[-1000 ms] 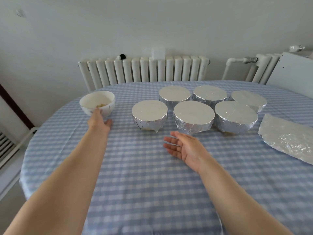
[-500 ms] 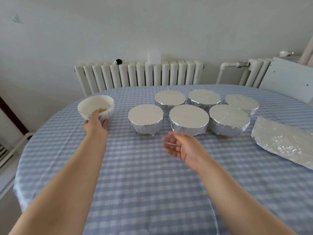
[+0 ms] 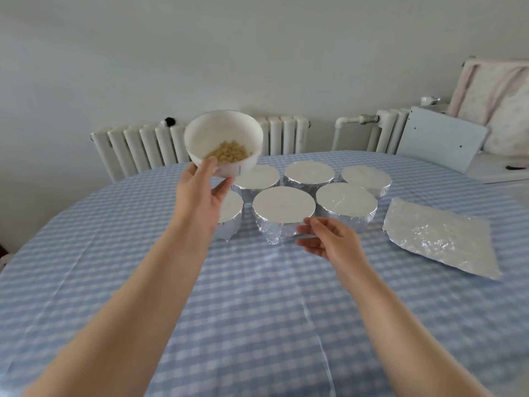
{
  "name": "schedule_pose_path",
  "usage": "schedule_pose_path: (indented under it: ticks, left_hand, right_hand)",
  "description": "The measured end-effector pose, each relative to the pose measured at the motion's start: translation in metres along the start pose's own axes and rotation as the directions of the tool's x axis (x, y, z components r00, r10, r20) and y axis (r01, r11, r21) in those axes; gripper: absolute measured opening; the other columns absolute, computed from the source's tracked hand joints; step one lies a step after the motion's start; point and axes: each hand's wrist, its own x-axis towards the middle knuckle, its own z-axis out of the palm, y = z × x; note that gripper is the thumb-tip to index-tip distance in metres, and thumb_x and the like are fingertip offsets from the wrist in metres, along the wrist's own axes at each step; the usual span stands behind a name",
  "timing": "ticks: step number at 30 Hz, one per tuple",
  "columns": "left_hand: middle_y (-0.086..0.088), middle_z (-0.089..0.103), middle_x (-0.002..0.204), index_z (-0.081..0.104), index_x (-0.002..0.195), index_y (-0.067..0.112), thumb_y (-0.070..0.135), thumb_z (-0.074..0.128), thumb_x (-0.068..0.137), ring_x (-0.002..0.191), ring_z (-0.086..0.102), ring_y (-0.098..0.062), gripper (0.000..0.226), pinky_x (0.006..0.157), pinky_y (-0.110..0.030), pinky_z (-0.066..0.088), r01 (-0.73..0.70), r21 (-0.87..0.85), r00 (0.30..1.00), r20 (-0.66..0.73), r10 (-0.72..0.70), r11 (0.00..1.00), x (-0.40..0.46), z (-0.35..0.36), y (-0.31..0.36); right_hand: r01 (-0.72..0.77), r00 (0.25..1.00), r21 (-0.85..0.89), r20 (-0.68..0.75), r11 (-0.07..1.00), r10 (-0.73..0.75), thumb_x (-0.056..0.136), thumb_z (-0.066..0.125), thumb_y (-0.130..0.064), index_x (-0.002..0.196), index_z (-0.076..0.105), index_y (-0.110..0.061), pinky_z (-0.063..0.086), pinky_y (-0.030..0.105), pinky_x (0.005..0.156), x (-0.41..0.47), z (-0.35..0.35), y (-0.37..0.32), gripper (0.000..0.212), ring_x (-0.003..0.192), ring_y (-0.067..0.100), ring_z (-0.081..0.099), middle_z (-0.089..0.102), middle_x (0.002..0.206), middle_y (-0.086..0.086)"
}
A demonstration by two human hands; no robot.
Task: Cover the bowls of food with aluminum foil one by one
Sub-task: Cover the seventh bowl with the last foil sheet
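- A white bowl [image 3: 223, 141] holding a small heap of pale yellow food [image 3: 228, 152] is up in the air, tilted toward the camera, gripped at its near rim by the left hand [image 3: 200, 193].
- Six foil-covered bowls [image 3: 284, 213] stand close together in two rows on the table [image 3: 257, 310], tops flat and smooth, sides crinkled.
- A loose sheet of foil [image 3: 438, 239] lies flat and wrinkled, just right of the covered bowls.

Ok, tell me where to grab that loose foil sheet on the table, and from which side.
Pinch the foil sheet at its near-left corner, coming from the left with the free right hand. It lies flat, so only an edge gives purchase, and that corner lies closest to the hand.
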Motion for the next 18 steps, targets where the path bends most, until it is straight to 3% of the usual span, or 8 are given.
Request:
schedule_pose_path:
  ticks: [2,6,8,10,12,14,16,18]
  left_hand:
    - [-0.005,0.064,0.101,0.061,0.100,0.007,0.007,0.062,0.093,0.076,0.071,-0.009,0.008,0.088,-0.041,0.058,0.106,0.017,0.992,0.063,-0.106,0.994,-0.017,0.017,-0.017]
    - [-0.011,0.062,0.111,0.062,0.105,0.005,0.005,0.061,0.092,0.104,0.063,-0.020,0.013,0.075,-0.042,0.061,0.286,0.076,0.930,0.220,-0.296,0.955,-0.041,0.035,-0.048]
    - [-0.012,0.060,0.119,0.064,0.110,0.011,0.006,0.059,0.092,0.115,0.059,-0.025,0.020,0.072,-0.040,0.061,0.317,0.173,0.892,0.278,-0.355,0.932,-0.050,0.038,-0.060]
    - [-0.011,0.060,0.117,0.066,0.111,0.017,0.006,0.056,0.092,0.118,0.058,-0.030,0.024,0.070,-0.039,0.061,0.344,0.266,0.849,0.322,-0.419,0.901,-0.058,0.041,-0.067]
    - [-0.012,0.062,0.110,0.066,0.113,0.019,0.008,0.054,0.093,0.108,0.063,-0.034,0.026,0.068,-0.038,0.061,0.377,0.350,0.799,0.347,-0.492,0.858,-0.064,0.042,-0.074]
    - [-0.014,0.064,0.109,0.065,0.118,0.019,0.010,0.052,0.093,0.094,0.067,-0.038,0.030,0.068,-0.036,0.061,0.399,0.432,0.748,0.357,-0.559,0.809,-0.068,0.040,-0.081]
    - [-0.015,0.066,0.113,0.066,0.121,0.021,0.013,0.053,0.092,0.091,0.069,-0.042,0.032,0.073,-0.037,0.061,0.401,0.497,0.702,0.373,-0.607,0.769,-0.071,0.036,-0.090]
    - [-0.013,0.068,0.113,0.067,0.119,0.023,0.016,0.054,0.093,0.089,0.069,-0.043,0.030,0.076,-0.038,0.061,0.402,0.534,0.672,0.380,-0.636,0.744,-0.073,0.033,-0.098]
  right_hand:
    - [0.025,0.999,-0.001,-0.046,1.000,-0.025,0.100,0.051,-0.014,0.097,0.064,-0.010,0.056,0.022,0.063,0.002,-0.015,-0.003,0.014,0.065,0.012,0.070,0.075,0.081,-0.001]
    - [0.137,0.956,-0.049,-0.255,0.989,-0.145,0.099,0.052,-0.008,0.096,0.060,-0.014,0.054,0.021,0.063,0.005,-0.051,-0.005,0.010,0.061,0.009,0.068,0.071,0.089,0.005]
    - [0.182,0.858,-0.379,-0.391,0.907,-0.335,0.096,0.055,-0.008,0.099,0.058,-0.016,0.050,0.026,0.071,0.006,-0.078,0.004,0.009,0.073,0.011,0.066,0.068,0.099,0.006]
    - [0.067,0.784,-0.716,-0.393,0.695,-0.480,0.092,0.059,-0.013,0.102,0.063,-0.018,0.043,0.029,0.079,0.003,-0.107,0.015,0.012,0.096,0.019,0.062,0.064,0.111,0.004]
    - [-0.046,0.823,-0.876,-0.306,0.480,-0.479,0.090,0.063,-0.019,0.101,0.070,-0.019,0.040,0.033,0.094,0.002,-0.132,0.025,0.014,0.120,0.026,0.049,0.056,0.129,0.002]
    - [-0.131,0.894,-0.938,-0.252,0.321,-0.371,0.092,0.060,-0.029,0.104,0.073,-0.025,0.028,0.034,0.110,0.001,-0.147,0.030,0.018,0.139,0.025,0.029,0.039,0.150,0.000]
    - [-0.165,0.938,-0.959,-0.225,0.232,-0.263,0.095,0.053,-0.035,0.112,0.070,-0.034,0.014,0.034,0.118,0.001,-0.154,0.030,0.024,0.149,0.023,0.010,0.019,0.161,-0.001]
    - [-0.161,0.959,-0.965,-0.202,0.206,-0.198,0.096,0.047,-0.037,0.121,0.065,-0.038,0.005,0.034,0.120,0.002,-0.156,0.028,0.030,0.151,0.022,0.002,0.010,0.164,-0.002]
